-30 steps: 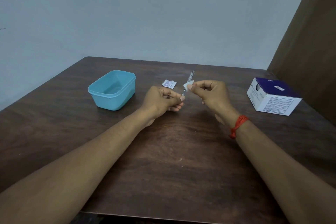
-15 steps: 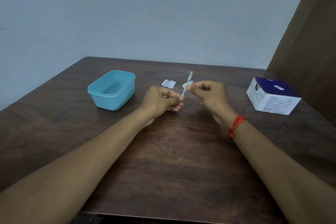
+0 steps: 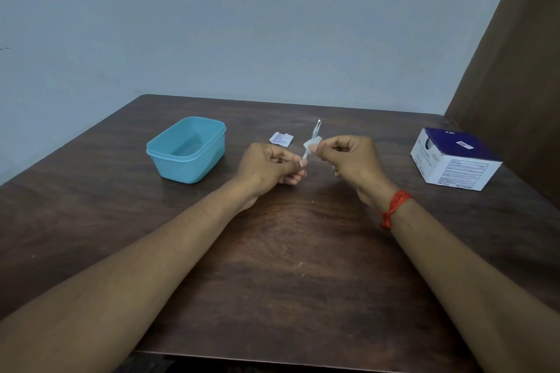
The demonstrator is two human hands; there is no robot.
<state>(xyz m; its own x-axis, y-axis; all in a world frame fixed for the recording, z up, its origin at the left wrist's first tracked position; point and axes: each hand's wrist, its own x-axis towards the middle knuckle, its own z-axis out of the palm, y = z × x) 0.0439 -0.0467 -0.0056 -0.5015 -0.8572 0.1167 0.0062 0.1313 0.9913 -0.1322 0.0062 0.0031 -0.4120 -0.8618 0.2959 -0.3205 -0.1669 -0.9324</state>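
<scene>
left hand pinches thin metal tool, tip pointing to frame top, leaning right | right hand pinches white pad on it

A: What fills the upper part of the frame?
B: A plain pale blue-grey wall, evenly lit.
A: And the right edge?
B: A slanting brown panel. A dark wood-grain counter fills the lower half.
</scene>
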